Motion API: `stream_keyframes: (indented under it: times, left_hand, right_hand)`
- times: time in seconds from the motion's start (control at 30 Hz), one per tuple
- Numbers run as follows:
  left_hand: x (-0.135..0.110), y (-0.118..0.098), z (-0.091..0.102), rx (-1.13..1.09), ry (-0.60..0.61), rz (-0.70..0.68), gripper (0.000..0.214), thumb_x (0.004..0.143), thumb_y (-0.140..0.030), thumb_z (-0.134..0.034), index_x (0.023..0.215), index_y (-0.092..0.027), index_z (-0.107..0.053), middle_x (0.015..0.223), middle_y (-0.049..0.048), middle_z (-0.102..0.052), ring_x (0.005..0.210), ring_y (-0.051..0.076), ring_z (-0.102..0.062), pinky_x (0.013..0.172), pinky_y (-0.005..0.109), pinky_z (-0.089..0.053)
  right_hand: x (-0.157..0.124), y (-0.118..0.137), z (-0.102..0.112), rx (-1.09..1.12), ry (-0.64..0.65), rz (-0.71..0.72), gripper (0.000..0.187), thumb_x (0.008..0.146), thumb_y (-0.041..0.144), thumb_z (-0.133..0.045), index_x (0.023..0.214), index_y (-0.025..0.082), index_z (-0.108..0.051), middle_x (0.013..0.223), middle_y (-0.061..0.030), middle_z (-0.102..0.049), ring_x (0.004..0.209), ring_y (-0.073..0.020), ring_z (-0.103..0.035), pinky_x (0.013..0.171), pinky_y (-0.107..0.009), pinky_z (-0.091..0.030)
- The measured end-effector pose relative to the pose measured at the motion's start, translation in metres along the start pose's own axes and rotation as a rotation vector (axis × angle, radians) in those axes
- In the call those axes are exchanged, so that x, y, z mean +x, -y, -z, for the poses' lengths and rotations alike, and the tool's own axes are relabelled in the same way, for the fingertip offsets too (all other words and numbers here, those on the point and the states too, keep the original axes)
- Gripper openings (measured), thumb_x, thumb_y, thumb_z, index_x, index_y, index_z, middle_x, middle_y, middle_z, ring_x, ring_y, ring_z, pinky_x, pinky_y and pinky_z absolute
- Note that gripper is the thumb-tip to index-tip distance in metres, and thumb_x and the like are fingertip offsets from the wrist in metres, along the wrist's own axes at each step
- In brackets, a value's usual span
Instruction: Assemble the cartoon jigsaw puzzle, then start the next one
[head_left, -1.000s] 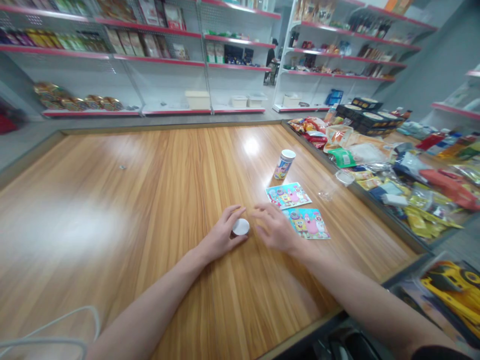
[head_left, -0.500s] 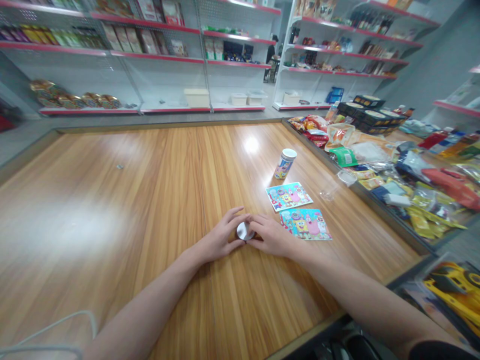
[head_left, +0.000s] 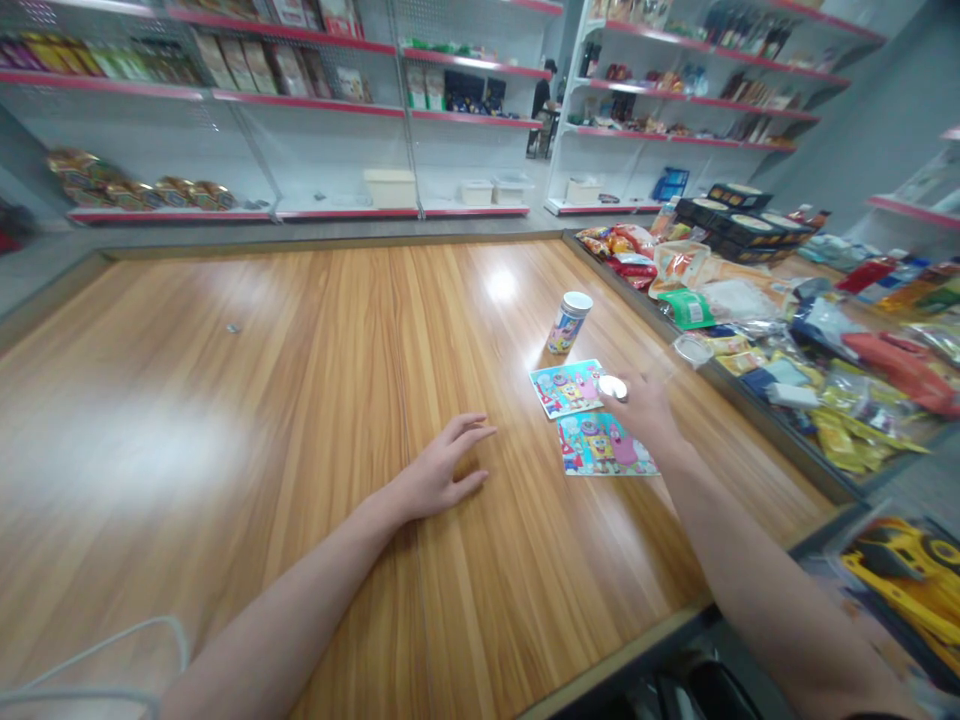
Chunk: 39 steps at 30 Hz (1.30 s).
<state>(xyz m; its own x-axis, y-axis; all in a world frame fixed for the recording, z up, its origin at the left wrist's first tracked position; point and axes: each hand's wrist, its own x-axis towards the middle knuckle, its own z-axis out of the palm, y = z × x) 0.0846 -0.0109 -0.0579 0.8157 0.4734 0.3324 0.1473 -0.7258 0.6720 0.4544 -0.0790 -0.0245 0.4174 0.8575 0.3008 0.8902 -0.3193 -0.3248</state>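
Note:
My left hand rests on the wooden table with its fingers apart and nothing in them. Farther right, my right hand, slightly blurred, grips a small round object with a white top; its exact kind is unclear. Below and beside that hand lie two colourful cartoon cards, the upper card and the lower card, whose right part the hand and wrist cover. A printed cartoon canister with a white lid stands upright just behind the upper card.
A clear round plastic piece sits by the table's right rim. Beyond it are snack packets and stacked black boxes. A white cable loops at lower left. Stocked shelves line the back, with a person far off.
My right hand has moved right and away from my left hand, carrying the round white-topped object over the cards. My left hand has stayed in place, now holding nothing.

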Motion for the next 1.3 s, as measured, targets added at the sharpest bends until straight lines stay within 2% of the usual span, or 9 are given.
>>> stream_keyframes:
  times: [0.1, 0.2, 0.27, 0.33, 0.57, 0.83, 1.03, 1.2, 1.3]
  left_hand:
    - [0.000, 0.000, -0.001, 0.009, -0.004, -0.005, 0.055, 0.095, -0.024, -0.059, 0.147, -0.024, -0.043, 0.149, 0.0152, -0.040, 0.143, 0.029, -0.039, 0.120, 0.050, -0.037]
    - [0.000, 0.000, -0.001, 0.015, -0.002, -0.013, 0.051, 0.095, -0.023, -0.058, 0.145, -0.024, -0.046, 0.148, 0.0152, -0.041, 0.143, 0.028, -0.041, 0.120, 0.049, -0.038]
    - [0.000, 0.001, -0.001, 0.015, -0.001, -0.016, 0.050, 0.096, -0.023, -0.058, 0.144, -0.024, -0.047, 0.148, 0.0155, -0.040, 0.142, 0.028, -0.042, 0.119, 0.050, -0.038]
    - [0.000, 0.002, -0.001, 0.013, -0.003, -0.018, 0.048, 0.096, -0.024, -0.058, 0.143, -0.024, -0.048, 0.148, 0.0158, -0.040, 0.140, 0.028, -0.043, 0.119, 0.050, -0.039]
    - [-0.001, 0.003, -0.002, 0.010, -0.010, -0.032, 0.043, 0.095, -0.024, -0.059, 0.137, -0.025, -0.054, 0.146, 0.0146, -0.041, 0.136, 0.027, -0.048, 0.115, 0.049, -0.044]
    - [-0.001, 0.001, -0.001, 0.014, -0.003, -0.026, 0.041, 0.094, -0.023, -0.060, 0.134, -0.025, -0.058, 0.144, 0.0140, -0.043, 0.135, 0.028, -0.049, 0.115, 0.048, -0.044]
    - [-0.002, 0.000, 0.000, 0.018, 0.002, -0.024, 0.037, 0.093, -0.022, -0.061, 0.130, -0.025, -0.062, 0.142, 0.0137, -0.046, 0.131, 0.028, -0.052, 0.113, 0.048, -0.046]
    - [-0.001, 0.000, -0.001, 0.016, 0.006, -0.022, 0.037, 0.094, -0.021, -0.060, 0.130, -0.025, -0.062, 0.141, 0.0130, -0.047, 0.132, 0.027, -0.052, 0.114, 0.046, -0.045]
    - [-0.001, 0.000, -0.001, 0.014, 0.007, -0.019, 0.036, 0.094, -0.021, -0.059, 0.130, -0.025, -0.062, 0.141, 0.0132, -0.046, 0.133, 0.027, -0.051, 0.114, 0.046, -0.045]
  right_hand:
    - [-0.016, 0.015, -0.008, -0.035, 0.038, -0.039, 0.079, 0.082, 0.061, -0.064, 0.139, 0.008, -0.050, 0.135, -0.0311, -0.049, 0.129, -0.0497, -0.047, 0.099, -0.064, -0.041]
    - [-0.036, 0.044, -0.017, -0.055, 0.224, 0.036, 0.108, 0.074, 0.072, -0.069, 0.158, 0.021, -0.024, 0.159, -0.0297, -0.020, 0.144, -0.0551, -0.025, 0.103, -0.071, -0.036]
    - [-0.045, 0.059, -0.019, -0.094, 0.444, 0.080, 0.107, 0.080, 0.070, -0.065, 0.161, 0.030, -0.009, 0.166, -0.0246, 0.000, 0.148, -0.0567, -0.011, 0.100, -0.078, -0.032]
    - [-0.048, 0.064, -0.019, -0.112, 0.538, 0.086, 0.102, 0.083, 0.066, -0.064, 0.161, 0.035, -0.007, 0.167, -0.0212, 0.006, 0.148, -0.0585, -0.005, 0.096, -0.083, -0.030]
    - [-0.039, 0.034, -0.010, -0.139, 0.656, 0.155, 0.116, 0.075, 0.062, -0.075, 0.162, 0.032, -0.004, 0.168, -0.0208, 0.010, 0.150, -0.0546, -0.001, 0.104, -0.077, -0.031]
    - [-0.033, 0.018, -0.006, -0.152, 0.740, 0.270, 0.112, 0.075, 0.055, -0.077, 0.161, 0.038, -0.007, 0.169, -0.0174, 0.001, 0.150, -0.0544, -0.003, 0.098, -0.083, -0.031]
    - [-0.027, 0.011, -0.003, -0.139, 0.652, 0.284, 0.098, 0.080, 0.052, -0.074, 0.161, 0.033, -0.021, 0.169, -0.0174, -0.008, 0.150, -0.0536, -0.011, 0.105, -0.077, -0.033]
    - [-0.030, 0.036, -0.016, -0.089, 0.472, 0.364, 0.069, 0.097, 0.040, -0.053, 0.159, 0.031, -0.026, 0.169, -0.0110, -0.014, 0.154, -0.0420, -0.008, 0.119, -0.068, -0.019]
    - [-0.033, 0.046, -0.027, -0.052, 0.477, 0.430, 0.062, 0.099, 0.040, -0.049, 0.157, 0.029, -0.032, 0.169, -0.0082, -0.015, 0.155, -0.0373, -0.008, 0.122, -0.060, -0.019]
